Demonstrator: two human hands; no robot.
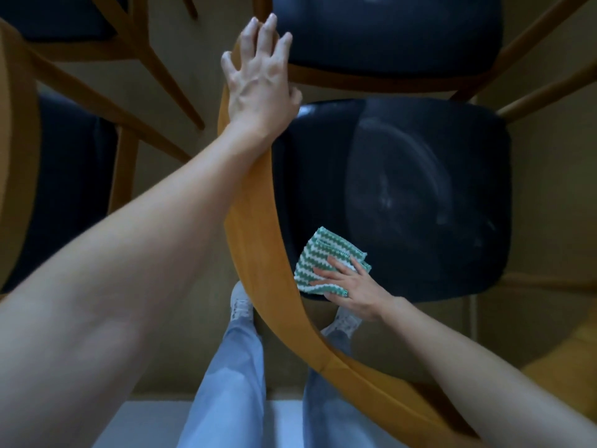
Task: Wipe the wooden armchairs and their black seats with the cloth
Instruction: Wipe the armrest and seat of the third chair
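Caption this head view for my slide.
Right hand presses striped cloth on black seat; left hand rests on wooden rail.

Person in light blue jeans (226, 367) and pale grey sneakers (240, 307), forearms (145, 237) bare.

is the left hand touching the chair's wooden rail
Touching. The head view shows the left hand resting flat on top of the wooden rail, with no gap.

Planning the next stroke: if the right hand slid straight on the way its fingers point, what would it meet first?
Likely the curved wooden rail: the right hand lies flat on the cloth on the black seat, fingers aimed at that rail. Their heights may differ.
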